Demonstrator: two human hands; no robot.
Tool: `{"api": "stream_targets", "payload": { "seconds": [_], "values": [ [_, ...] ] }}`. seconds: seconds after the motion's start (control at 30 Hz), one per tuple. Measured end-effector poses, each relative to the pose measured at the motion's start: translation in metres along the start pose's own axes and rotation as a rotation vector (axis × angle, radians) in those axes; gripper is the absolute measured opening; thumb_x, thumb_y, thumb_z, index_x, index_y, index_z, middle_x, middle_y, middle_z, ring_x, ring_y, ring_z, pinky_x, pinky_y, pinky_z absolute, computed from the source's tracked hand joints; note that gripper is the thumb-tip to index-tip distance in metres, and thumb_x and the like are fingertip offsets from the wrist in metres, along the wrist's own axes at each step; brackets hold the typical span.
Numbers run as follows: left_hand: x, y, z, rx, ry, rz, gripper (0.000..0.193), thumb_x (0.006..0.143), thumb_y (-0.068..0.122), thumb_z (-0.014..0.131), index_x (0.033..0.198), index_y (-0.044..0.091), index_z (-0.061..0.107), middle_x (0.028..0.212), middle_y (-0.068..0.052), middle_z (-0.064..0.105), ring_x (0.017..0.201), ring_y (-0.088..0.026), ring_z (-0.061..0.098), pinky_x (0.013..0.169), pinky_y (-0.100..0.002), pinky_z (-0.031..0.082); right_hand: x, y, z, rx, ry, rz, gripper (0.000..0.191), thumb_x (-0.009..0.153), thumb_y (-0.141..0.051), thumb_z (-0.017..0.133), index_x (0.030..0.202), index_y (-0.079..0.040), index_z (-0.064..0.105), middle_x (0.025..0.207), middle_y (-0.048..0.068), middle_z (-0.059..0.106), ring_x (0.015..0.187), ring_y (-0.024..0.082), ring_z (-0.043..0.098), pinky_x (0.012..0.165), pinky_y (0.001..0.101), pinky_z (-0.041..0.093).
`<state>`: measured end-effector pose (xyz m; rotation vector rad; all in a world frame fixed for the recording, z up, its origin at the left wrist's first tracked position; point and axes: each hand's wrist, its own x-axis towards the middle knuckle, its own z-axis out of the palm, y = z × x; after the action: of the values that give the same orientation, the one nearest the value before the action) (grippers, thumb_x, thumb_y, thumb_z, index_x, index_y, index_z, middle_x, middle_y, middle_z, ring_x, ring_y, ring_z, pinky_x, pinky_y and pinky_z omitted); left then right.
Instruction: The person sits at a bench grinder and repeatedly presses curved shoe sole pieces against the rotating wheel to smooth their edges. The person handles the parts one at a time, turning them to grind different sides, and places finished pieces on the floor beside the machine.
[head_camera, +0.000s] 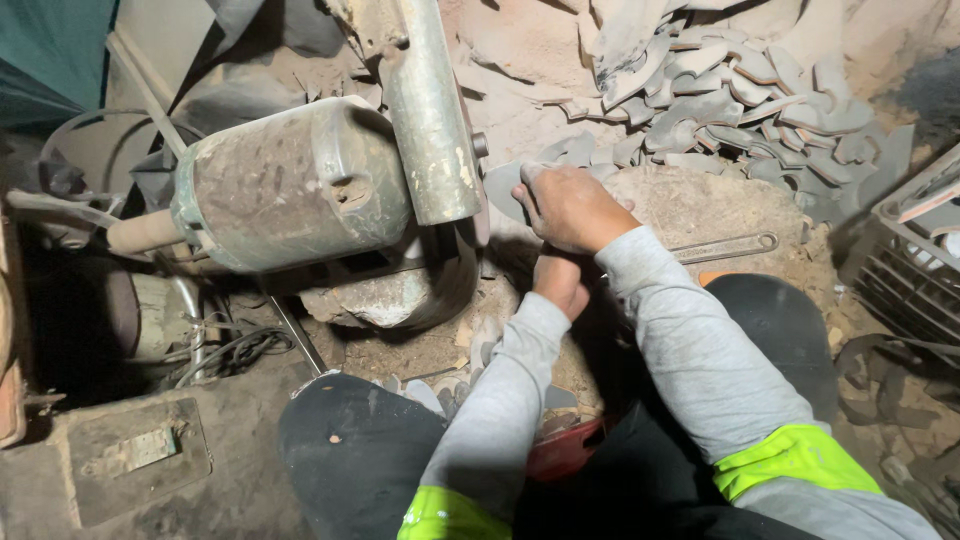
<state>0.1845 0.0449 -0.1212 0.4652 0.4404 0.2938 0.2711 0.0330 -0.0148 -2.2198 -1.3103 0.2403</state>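
Evidently a flat grey metal blank (505, 190) is being gripped by the right hand (572, 208), the fingers curled over its near edge and pressed together on it, while the piece is being held up to the grinding wheel (478, 215) at the side of the machine. Just below, the left hand (560, 282) is being kept closed under the right wrist (what it is pinching, if anything, cannot be told, since the palm is hidden). The wheel is being half covered by a long grey-green guard (432, 110), and beside that the dusty motor housing (290, 185) is being seen. Judged from this, the grinding of one blank's edge is the step in hand; steady pressure and a slow turning of the piece would be called for next, with fingertips being kept off the wheel. Farther out, a heap of similar curved grey pieces (740, 100) is lying on the dirt, a wrench (725, 246) is resting beside the right sleeve, and a dark crate (905, 255) is standing at the right edge.
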Motion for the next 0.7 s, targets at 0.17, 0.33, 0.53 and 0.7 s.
{"api": "stream_targets", "payload": {
  "seconds": [0.17,0.33,0.53,0.7],
  "values": [
    [-0.017,0.011,-0.042,0.193,-0.054,0.089,0.003,0.103,0.000,0.060,0.103,0.003,0.061,0.097,-0.009,0.061,0.077,-0.018,0.057,0.062,-0.037,0.048,-0.008,0.000,0.011,0.233,0.052,-0.018,0.028,0.100,-0.024,0.060,0.097,0.004,0.061,0.088,0.032,0.064,0.086,0.052,0.061,0.076,0.0545,0.048],
    [-0.039,0.037,-0.052,0.289,0.007,0.031,0.010,0.097,0.005,0.053,0.090,0.002,0.058,0.093,-0.011,0.066,0.082,-0.021,0.069,0.072,-0.040,0.063,-0.011,-0.005,0.023,0.421,0.160,-0.009,0.026,0.096,-0.021,0.063,0.097,0.005,0.060,0.084,0.028,0.065,0.079,0.044,0.063,0.074,0.0483,0.051],
    [-0.045,0.063,-0.038,0.313,-0.026,0.083,0.011,0.101,0.006,0.056,0.107,0.000,0.064,0.101,-0.008,0.066,0.089,-0.017,0.067,0.076,-0.040,0.061,0.000,-0.011,0.027,0.539,0.187,0.108,0.022,0.095,-0.018,0.064,0.096,0.003,0.062,0.076,0.019,0.064,0.070,0.027,0.060,0.069,0.0404,0.050],
    [-0.025,0.065,-0.050,0.287,-0.095,0.068,0.014,0.102,0.009,0.054,0.109,0.000,0.063,0.102,-0.009,0.067,0.089,-0.020,0.067,0.077,-0.042,0.060,0.011,-0.012,0.025,0.545,0.240,0.069,0.020,0.094,-0.017,0.065,0.096,0.003,0.062,0.078,0.017,0.065,0.073,0.025,0.061,0.071,0.0389,0.051]
  ]
}}
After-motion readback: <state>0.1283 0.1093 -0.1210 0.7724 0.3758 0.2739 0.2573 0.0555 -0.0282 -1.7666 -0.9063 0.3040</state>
